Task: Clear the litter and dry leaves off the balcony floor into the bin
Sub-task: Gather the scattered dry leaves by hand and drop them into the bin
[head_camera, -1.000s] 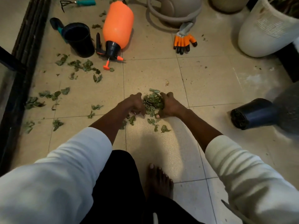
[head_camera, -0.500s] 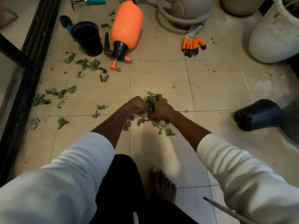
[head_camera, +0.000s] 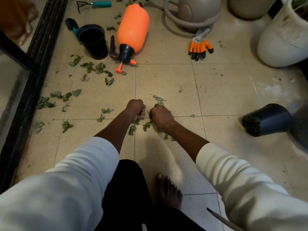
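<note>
Dry green leaves [head_camera: 97, 68] lie scattered over the beige tiles, mostly to the left and at the far left. My right hand [head_camera: 162, 116] is clenched on the floor around a clump of leaves [head_camera: 150, 112] that pokes out by the thumb. My left hand [head_camera: 135, 110] is a tight fist just left of it, knuckles up, with leaf bits at its lower edge. A few loose leaves [head_camera: 146, 125] remain under and between both hands. An upright black bucket [head_camera: 93, 41] stands at the far left.
An orange sprayer [head_camera: 133, 29], an orange glove [head_camera: 200, 48], a teal hand rake [head_camera: 95, 4] and a beige watering can [head_camera: 198, 12] lie ahead. A white planter [head_camera: 283, 40] stands right; a tipped black pot [head_camera: 268, 120] lies below it. A black rail [head_camera: 33, 77] runs along the left.
My hands cupped a loose pile of leaves, pressed it together, and have now closed into separate fists. The pile between them is gone from the floor.
</note>
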Available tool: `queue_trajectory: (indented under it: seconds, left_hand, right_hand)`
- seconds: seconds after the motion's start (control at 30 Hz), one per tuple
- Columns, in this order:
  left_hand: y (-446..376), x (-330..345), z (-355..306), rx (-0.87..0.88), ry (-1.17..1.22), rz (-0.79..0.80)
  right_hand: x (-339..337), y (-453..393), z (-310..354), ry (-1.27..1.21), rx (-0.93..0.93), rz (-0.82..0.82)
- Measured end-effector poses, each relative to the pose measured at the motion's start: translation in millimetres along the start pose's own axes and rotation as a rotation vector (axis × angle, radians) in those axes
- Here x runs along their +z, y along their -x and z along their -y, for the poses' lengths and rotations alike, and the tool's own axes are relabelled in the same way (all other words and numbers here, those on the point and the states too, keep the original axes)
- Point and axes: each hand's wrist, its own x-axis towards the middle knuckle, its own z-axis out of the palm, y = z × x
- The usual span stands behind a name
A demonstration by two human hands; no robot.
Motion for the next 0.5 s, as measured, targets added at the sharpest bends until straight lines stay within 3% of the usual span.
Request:
queue_trajectory:
  seconds: [0.17, 0.27, 0.37, 0.5]
  left_hand:
    - [3.9, 1.0, 1.4, -0.044, 0.139, 0.008]
    - [6.7, 0.6, 1.0, -0.076, 0.211, 0.017]
    - [11.1, 0.2, 2.3, -0.123, 0.335, 0.053]
    - [14.4, 5.7, 6.8, -0.250, 0.448, 0.136]
  right_hand:
    - [-2.8, 2.4, 5.2, 0.027, -0.006, 0.007]
    - [-2.3, 2.5, -0.9, -0.086, 0.057, -0.026]
    - [-8.3, -5.8, -20.4, -0.425, 0.316, -0.125]
    - [-24.3, -16.8, -31.0, -1.067, 0.755, -0.253]
